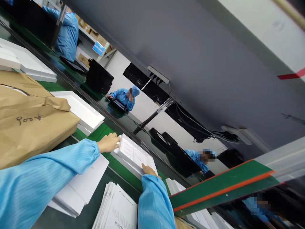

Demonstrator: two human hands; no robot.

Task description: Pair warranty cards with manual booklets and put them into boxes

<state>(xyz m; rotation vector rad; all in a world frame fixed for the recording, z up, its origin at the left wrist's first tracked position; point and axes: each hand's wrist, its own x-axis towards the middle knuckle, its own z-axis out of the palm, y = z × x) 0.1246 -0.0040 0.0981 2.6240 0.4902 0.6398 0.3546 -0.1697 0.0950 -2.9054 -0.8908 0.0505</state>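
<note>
At the far edge of the green bench (119,165), both hands close on a white open box (133,157) with a printed sheet inside. The left hand (109,142) clasps its far-left end, fingers curled over the rim; the right hand (149,170) pinches its near edge, though the fingers are partly hidden. Just beside the right sleeve lies a fanned stack of manuals (116,208). Flat white sheets (81,187) lie under the left sleeve, and a brown paper bag (30,121) sits further left.

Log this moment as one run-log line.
left hand: on white box far end | right hand: on its near edge | manuals stack: beside | conveyor belt: under box
</note>
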